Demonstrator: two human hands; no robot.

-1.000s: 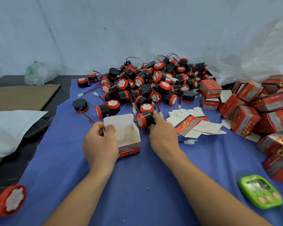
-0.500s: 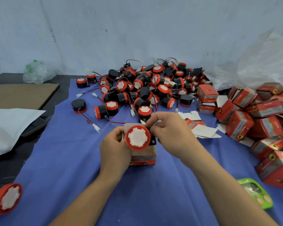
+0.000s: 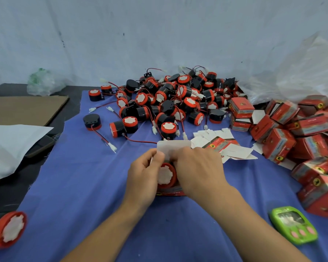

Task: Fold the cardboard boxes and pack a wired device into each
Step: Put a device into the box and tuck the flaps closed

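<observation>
Half a second ago the device [image 3: 166,175] was held up in front of the box [image 3: 169,192]. Now it sits down inside, red face toward the camera, on the blue cloth [image 3: 87,186]. The left hand [image 3: 144,173] grips the box's left wall. The right hand [image 3: 199,171] curls over the device, probably tucking its wire in, though that is hidden. The lid flap [image 3: 173,146] stands open, so closing remains.

Device pile [image 3: 170,103] behind open box [image 3: 171,186]; packed boxes [image 3: 301,140] right.
</observation>
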